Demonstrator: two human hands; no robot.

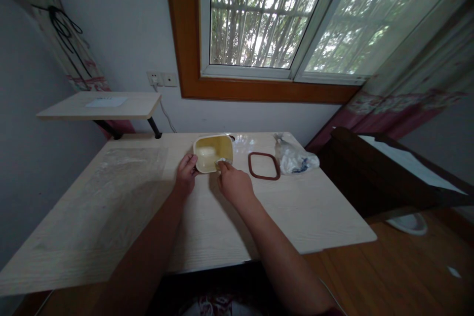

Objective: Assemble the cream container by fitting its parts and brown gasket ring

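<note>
A pale yellow, rounded-square plastic container [210, 148] is tipped up so that its hollow inside faces me, near the back of the table. My left hand [186, 170] grips its left side, fingers closed around the edge. At the lower right corner, my right hand [235, 182] is closed, its fingertips pressing a small whitish crumpled piece [223, 160] against the container; its material is too small to make out. To the right of that hand lies a brown rounded-square ring [264, 166], like a lid frame, flat on the table.
A bunched clear plastic bag [296, 157] lies at the table's back right corner. Clear plastic sheeting [122, 192] covers part of the left side of the wooden table [296, 222]. A raised shelf [99, 106] stands at the back left. Beyond the right edge is dark furniture [370, 177].
</note>
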